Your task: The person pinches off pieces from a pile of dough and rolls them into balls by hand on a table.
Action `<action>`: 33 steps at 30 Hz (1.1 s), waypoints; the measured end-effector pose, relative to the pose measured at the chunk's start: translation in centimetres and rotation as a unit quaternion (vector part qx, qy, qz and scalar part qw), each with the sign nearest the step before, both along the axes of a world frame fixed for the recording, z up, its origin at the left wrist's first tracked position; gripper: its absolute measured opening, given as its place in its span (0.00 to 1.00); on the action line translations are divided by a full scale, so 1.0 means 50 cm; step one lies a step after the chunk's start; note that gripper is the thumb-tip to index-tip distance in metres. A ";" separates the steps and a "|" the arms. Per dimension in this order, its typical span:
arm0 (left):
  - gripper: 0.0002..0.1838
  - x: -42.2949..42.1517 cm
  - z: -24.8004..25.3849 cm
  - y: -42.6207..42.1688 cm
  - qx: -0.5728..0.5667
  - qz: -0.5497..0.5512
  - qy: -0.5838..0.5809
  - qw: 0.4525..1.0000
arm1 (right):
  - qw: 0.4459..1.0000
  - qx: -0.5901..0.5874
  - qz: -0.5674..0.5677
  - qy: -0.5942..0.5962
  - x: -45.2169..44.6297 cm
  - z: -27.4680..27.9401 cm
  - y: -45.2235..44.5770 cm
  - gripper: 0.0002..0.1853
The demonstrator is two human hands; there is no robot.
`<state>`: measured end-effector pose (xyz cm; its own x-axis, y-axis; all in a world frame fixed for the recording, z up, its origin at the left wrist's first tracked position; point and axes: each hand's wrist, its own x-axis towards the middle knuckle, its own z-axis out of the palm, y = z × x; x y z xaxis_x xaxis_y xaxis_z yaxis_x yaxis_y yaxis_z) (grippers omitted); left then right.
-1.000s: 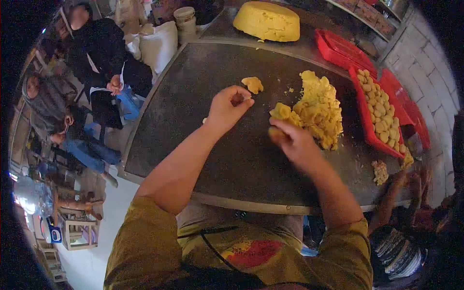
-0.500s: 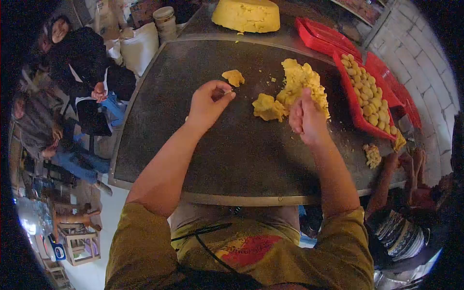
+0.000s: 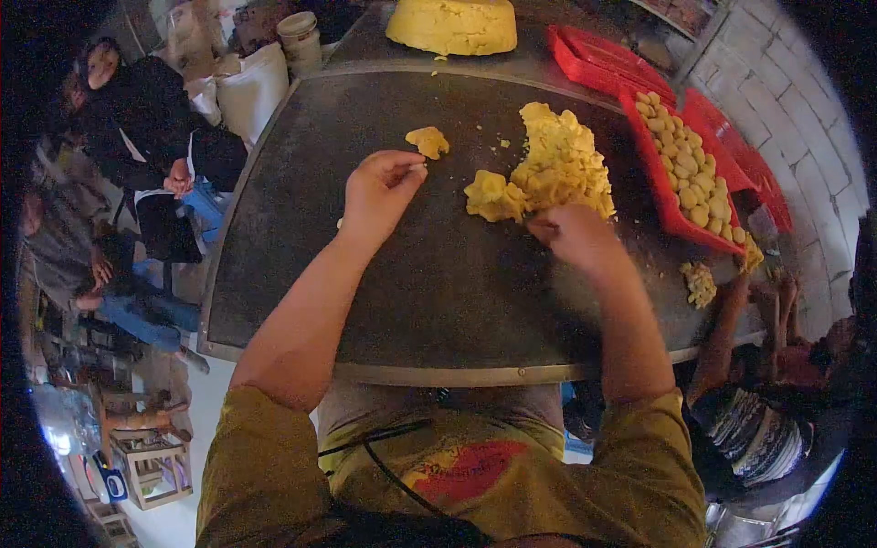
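My left hand (image 3: pixel 379 196) hovers over the dark table, thumb and forefinger pinched together. A small pale bit shows at their tips, too small to name. Just beyond it lies a flat scrap of yellow dough (image 3: pixel 427 142). My right hand (image 3: pixel 575 239) is curled, palm down, against the near edge of a crumbly yellow dough pile (image 3: pixel 566 155). Its fingertips are partly hidden and blurred, so what they hold cannot be made out. A flattened lump of dough (image 3: pixel 493 195) adjoins the pile on the left, close to those fingertips.
A red tray (image 3: pixel 671 215) of small dough balls (image 3: pixel 690 169) stands at the right, with more red trays (image 3: pixel 603 59) behind. A large yellow dough block (image 3: pixel 452 26) sits at the back. Another person's hands (image 3: pixel 772 292) are at the right edge; people sit at left.
My right hand has turned palm down and moved to the near edge of the dough pile. My left hand keeps its pinch, and the whole view has shifted slightly.
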<state>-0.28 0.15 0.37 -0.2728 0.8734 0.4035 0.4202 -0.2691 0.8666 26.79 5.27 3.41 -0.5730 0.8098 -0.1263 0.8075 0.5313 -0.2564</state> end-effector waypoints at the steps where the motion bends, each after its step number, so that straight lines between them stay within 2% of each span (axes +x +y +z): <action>1: 0.10 0.003 0.005 -0.003 0.013 0.016 0.022 1.000 | 1.000 0.000 -0.002 0.000 -0.011 0.001 -0.012 0.15; 3: 0.11 0.007 0.009 -0.007 0.007 0.007 0.004 1.000 | 0.996 0.054 0.038 -0.066 -0.047 -0.001 -0.051 0.13; 4: 0.11 0.006 0.010 -0.006 0.001 -0.001 -0.015 1.000 | 0.995 0.056 0.040 -0.066 -0.060 -0.002 -0.072 0.13; 6: 0.11 0.007 0.002 0.000 0.002 -0.009 -0.056 0.998 | 0.978 0.163 0.127 -0.010 -0.073 -0.003 -0.108 0.12; 8: 0.10 0.009 -0.004 0.003 0.002 -0.024 -0.097 0.995 | 0.983 0.130 0.126 -0.036 -0.063 0.013 -0.082 0.09; 9: 0.10 0.013 0.007 -0.003 -0.020 -0.031 -0.118 0.992 | 0.993 -0.003 0.098 0.059 -0.052 0.029 -0.061 0.07; 10: 0.10 0.017 0.012 -0.006 -0.043 -0.038 -0.139 0.989 | 0.977 -0.134 0.067 0.152 -0.039 0.042 -0.038 0.06; 11: 0.10 0.017 0.010 -0.006 -0.045 -0.041 -0.141 0.988 | 0.932 -0.212 0.064 0.287 -0.022 0.031 -0.007 0.08; 12: 0.11 0.015 0.009 -0.007 -0.040 -0.041 -0.107 0.993 | 0.932 -0.212 0.061 0.286 -0.015 0.029 0.005 0.08; 13: 0.11 0.015 0.008 -0.007 -0.035 -0.040 -0.072 0.996 | 0.826 -0.289 0.021 0.483 -0.010 0.028 0.015 0.09; 14: 0.11 0.016 0.010 -0.008 -0.034 -0.041 -0.072 0.996 | 0.672 -0.349 -0.018 0.653 -0.007 0.026 0.020 0.11; 15: 0.10 0.019 0.012 -0.010 -0.033 -0.039 -0.076 0.996 | 0.636 -0.354 -0.020 0.685 -0.014 0.038 0.014 0.12; 16: 0.09 0.020 0.015 -0.011 -0.032 -0.037 -0.078 0.996 | 0.636 -0.353 -0.018 0.686 -0.020 0.041 0.010 0.12; 18: 0.09 0.016 0.010 -0.008 -0.027 -0.035 -0.059 0.997 | 0.609 -0.378 -0.111 0.689 -0.033 0.044 0.003 0.14; 19: 0.09 0.013 0.006 -0.007 -0.024 -0.035 -0.042 0.998 | 0.609 -0.378 -0.109 0.688 -0.035 0.035 0.008 0.14; 21: 0.09 0.011 0.002 -0.006 -0.014 -0.039 -0.051 0.998 | 0.699 -0.322 -0.164 0.616 -0.030 0.007 0.026 0.22; 22: 0.09 0.011 0.001 -0.005 -0.006 -0.044 -0.060 0.997 | 0.700 -0.321 -0.165 0.616 -0.018 0.002 0.036 0.22; 24: 0.09 0.009 0.001 -0.004 -0.011 -0.037 -0.046 0.998 | 0.658 -0.415 0.004 0.628 0.007 0.007 0.044 0.28; 28: 0.08 0.010 0.001 -0.004 0.008 -0.047 -0.054 0.997 | 0.660 -0.460 0.040 0.593 0.020 0.031 0.036 0.26; 29: 0.08 0.011 0.001 -0.005 0.008 -0.046 -0.055 0.997 | 0.755 -0.335 -0.029 0.563 0.007 0.026 0.027 0.24; 30: 0.08 0.013 0.006 -0.007 0.008 -0.052 -0.064 0.997 | 0.828 -0.200 -0.096 0.516 -0.001 0.023 0.020 0.22; 31: 0.08 0.013 0.008 -0.009 0.009 -0.057 -0.072 0.996 | 0.828 -0.202 -0.094 0.514 0.007 0.026 0.016 0.22; 32: 0.08 0.010 0.006 -0.009 0.008 -0.054 -0.072 0.996 | 0.909 -0.094 0.008 0.406 0.027 0.034 0.014 0.17; 33: 0.08 0.009 0.001 -0.007 0.004 -0.055 -0.062 0.997 | 0.953 0.016 0.109 0.282 0.041 0.040 0.011 0.12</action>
